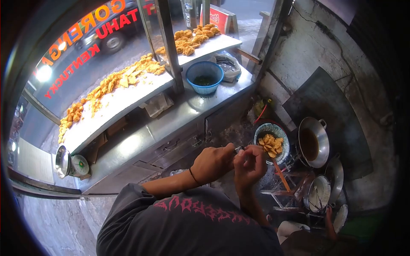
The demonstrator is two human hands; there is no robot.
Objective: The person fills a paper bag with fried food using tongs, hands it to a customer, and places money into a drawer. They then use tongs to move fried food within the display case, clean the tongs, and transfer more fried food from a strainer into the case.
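My left hand (214, 163), with a dark band at the wrist, is closed in front of my chest. Right beside it, my right hand (251, 165) is also closed, its fingers bent into a pinch. A small dark and shiny thing (239, 149) shows between the fingertips of both hands; it is too small to name. Just beyond my right hand stands a patterned basin (261, 132) holding golden fried pieces (270, 145).
Fried food (115, 84) lies on the white shelf of a glass stall. A blue basin (204, 89) stands on the metal counter (147, 132), a scale (79, 164) at its left end. To the right are an oil wok (318, 160), a batter pan (313, 196) and another person's hand (329, 216).
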